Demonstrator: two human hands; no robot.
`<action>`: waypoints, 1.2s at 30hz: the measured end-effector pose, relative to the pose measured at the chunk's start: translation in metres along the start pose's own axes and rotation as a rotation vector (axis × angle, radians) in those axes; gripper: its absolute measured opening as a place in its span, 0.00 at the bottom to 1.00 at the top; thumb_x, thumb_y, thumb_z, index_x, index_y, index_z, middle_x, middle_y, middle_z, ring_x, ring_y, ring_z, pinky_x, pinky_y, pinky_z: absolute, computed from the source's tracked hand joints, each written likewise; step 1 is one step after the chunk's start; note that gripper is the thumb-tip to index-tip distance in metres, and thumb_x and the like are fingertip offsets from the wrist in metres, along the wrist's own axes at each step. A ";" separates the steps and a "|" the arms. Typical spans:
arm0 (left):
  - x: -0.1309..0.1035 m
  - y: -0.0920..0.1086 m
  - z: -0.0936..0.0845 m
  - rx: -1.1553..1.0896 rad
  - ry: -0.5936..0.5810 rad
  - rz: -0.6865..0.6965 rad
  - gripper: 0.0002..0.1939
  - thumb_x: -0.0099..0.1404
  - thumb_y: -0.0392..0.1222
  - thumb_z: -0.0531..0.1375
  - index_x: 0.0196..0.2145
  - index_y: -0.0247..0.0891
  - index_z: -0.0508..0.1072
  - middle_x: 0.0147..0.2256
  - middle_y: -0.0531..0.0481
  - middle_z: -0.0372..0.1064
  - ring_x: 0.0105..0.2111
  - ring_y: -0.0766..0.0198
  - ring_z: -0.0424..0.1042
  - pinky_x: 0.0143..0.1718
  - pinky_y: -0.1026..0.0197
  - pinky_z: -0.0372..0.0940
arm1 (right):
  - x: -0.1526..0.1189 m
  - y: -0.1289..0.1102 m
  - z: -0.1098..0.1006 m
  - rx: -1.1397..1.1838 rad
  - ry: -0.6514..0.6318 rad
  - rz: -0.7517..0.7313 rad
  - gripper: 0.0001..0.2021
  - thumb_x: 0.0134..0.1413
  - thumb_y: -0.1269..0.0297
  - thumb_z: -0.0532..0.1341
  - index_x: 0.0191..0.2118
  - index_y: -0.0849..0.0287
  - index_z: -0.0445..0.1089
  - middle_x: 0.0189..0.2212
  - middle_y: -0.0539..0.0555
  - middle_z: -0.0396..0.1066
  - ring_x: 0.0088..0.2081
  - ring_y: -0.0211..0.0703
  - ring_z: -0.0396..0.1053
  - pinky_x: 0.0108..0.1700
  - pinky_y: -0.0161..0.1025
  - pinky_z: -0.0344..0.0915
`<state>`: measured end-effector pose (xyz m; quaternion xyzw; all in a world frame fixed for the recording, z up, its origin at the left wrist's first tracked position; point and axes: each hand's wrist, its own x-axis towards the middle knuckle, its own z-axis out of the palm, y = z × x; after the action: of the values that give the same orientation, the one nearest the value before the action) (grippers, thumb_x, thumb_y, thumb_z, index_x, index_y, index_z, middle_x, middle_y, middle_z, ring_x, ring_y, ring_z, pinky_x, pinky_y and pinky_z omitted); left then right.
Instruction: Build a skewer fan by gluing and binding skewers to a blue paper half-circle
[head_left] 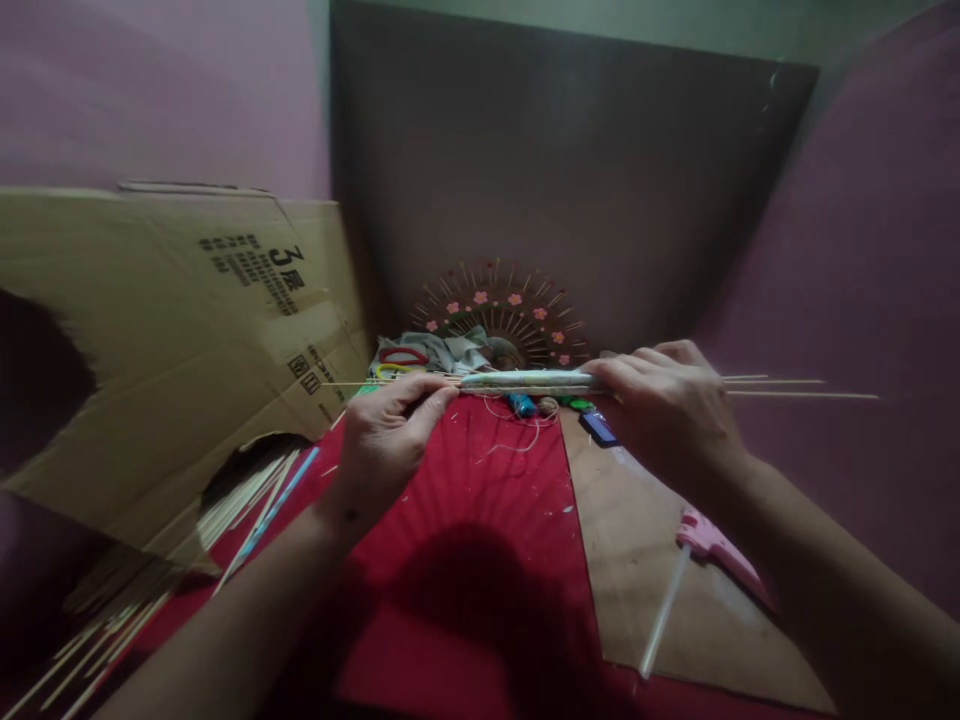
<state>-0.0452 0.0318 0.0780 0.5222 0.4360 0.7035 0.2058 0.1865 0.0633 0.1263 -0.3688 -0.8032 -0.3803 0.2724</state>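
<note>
Level in front of me is a bundle of thin wooden sticks (802, 394), with a pale whitish-green strip or roll (525, 380) lying along its middle. I cannot make out what the pale piece is. My left hand (390, 425) pinches the bundle near the left end of the pale piece, thumb and fingers pressed together. Wrapped over its right end is my right hand (667, 400); its palm side is hidden. Stick ends stick out beyond both hands. Behind and below the bundle lie a blue spool (523, 404) and loose pale string (525, 445).
A red cloth (480, 480) covers the surface, with a brown board (645, 580) at right. On the board lies a pink glue gun (712, 540) with a clear glue stick. A cut cardboard box (172, 330) stands left, near loose sticks (247, 500). A flowered stick fan (499, 310) leans behind.
</note>
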 end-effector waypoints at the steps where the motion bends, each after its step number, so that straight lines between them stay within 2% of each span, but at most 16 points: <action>1: 0.000 -0.001 0.001 0.014 0.008 0.025 0.04 0.53 0.31 0.64 0.27 0.37 0.79 0.28 0.50 0.73 0.31 0.65 0.68 0.36 0.67 0.60 | 0.000 -0.001 0.000 0.011 0.006 -0.002 0.07 0.57 0.65 0.58 0.30 0.57 0.71 0.24 0.48 0.74 0.28 0.41 0.68 0.38 0.40 0.52; 5: -0.003 -0.006 0.000 0.119 0.037 0.118 0.03 0.55 0.35 0.64 0.29 0.39 0.77 0.23 0.55 0.70 0.24 0.68 0.63 0.29 0.66 0.58 | -0.001 -0.004 0.004 0.045 0.018 -0.013 0.08 0.58 0.64 0.57 0.31 0.57 0.71 0.24 0.48 0.74 0.27 0.42 0.68 0.37 0.40 0.52; 7: -0.003 -0.008 -0.002 0.154 0.036 0.135 0.05 0.56 0.36 0.63 0.33 0.40 0.76 0.22 0.56 0.69 0.21 0.69 0.61 0.27 0.66 0.57 | -0.001 -0.005 0.007 0.056 0.022 -0.017 0.08 0.58 0.64 0.57 0.31 0.57 0.71 0.24 0.49 0.74 0.28 0.42 0.68 0.37 0.40 0.52; 10: -0.003 -0.011 -0.004 0.235 0.005 0.163 0.09 0.58 0.36 0.62 0.38 0.41 0.76 0.25 0.55 0.71 0.23 0.69 0.63 0.30 0.67 0.59 | -0.003 -0.005 0.010 0.068 0.024 -0.032 0.07 0.58 0.65 0.57 0.31 0.57 0.71 0.25 0.49 0.74 0.28 0.43 0.69 0.37 0.40 0.53; 14: -0.003 -0.012 -0.006 0.268 -0.007 0.189 0.08 0.58 0.36 0.61 0.37 0.41 0.78 0.31 0.53 0.74 0.28 0.67 0.68 0.37 0.67 0.61 | -0.004 -0.003 0.014 0.074 0.040 -0.052 0.06 0.57 0.65 0.59 0.31 0.58 0.71 0.24 0.48 0.74 0.27 0.43 0.69 0.37 0.40 0.53; 19: -0.004 -0.012 -0.005 0.236 0.005 0.179 0.09 0.56 0.35 0.63 0.36 0.43 0.79 0.33 0.52 0.75 0.33 0.64 0.71 0.40 0.68 0.61 | -0.005 -0.002 0.014 0.088 0.037 -0.058 0.06 0.57 0.64 0.59 0.33 0.58 0.71 0.24 0.48 0.74 0.27 0.42 0.69 0.38 0.40 0.52; 23: -0.003 -0.012 -0.004 0.290 0.010 0.203 0.09 0.58 0.37 0.61 0.37 0.42 0.79 0.34 0.52 0.76 0.34 0.65 0.72 0.42 0.67 0.62 | -0.005 -0.002 0.014 0.104 0.053 -0.049 0.07 0.58 0.63 0.58 0.33 0.57 0.71 0.24 0.49 0.74 0.27 0.42 0.69 0.38 0.40 0.52; 27: 0.000 -0.016 -0.003 0.327 0.011 0.249 0.11 0.61 0.39 0.60 0.41 0.40 0.77 0.35 0.50 0.76 0.32 0.66 0.72 0.37 0.66 0.64 | -0.004 -0.001 0.017 0.105 0.061 -0.042 0.07 0.58 0.62 0.59 0.32 0.57 0.71 0.24 0.48 0.74 0.26 0.42 0.69 0.39 0.40 0.53; 31: 0.001 -0.023 -0.002 0.321 -0.019 0.279 0.09 0.64 0.40 0.57 0.39 0.37 0.75 0.32 0.51 0.75 0.30 0.67 0.71 0.31 0.67 0.64 | -0.003 0.000 0.021 0.122 0.074 -0.048 0.06 0.56 0.62 0.60 0.32 0.58 0.71 0.23 0.49 0.73 0.26 0.44 0.70 0.39 0.40 0.54; 36: 0.000 -0.027 -0.002 0.287 0.025 0.400 0.07 0.64 0.38 0.57 0.38 0.37 0.74 0.32 0.52 0.75 0.29 0.70 0.72 0.27 0.70 0.63 | 0.000 -0.003 0.023 0.154 0.061 -0.030 0.05 0.54 0.63 0.62 0.33 0.59 0.70 0.26 0.51 0.74 0.28 0.44 0.71 0.38 0.40 0.56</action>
<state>-0.0516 0.0454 0.0558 0.6131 0.4218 0.6677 -0.0191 0.1805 0.0804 0.1119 -0.3227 -0.8269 -0.3326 0.3186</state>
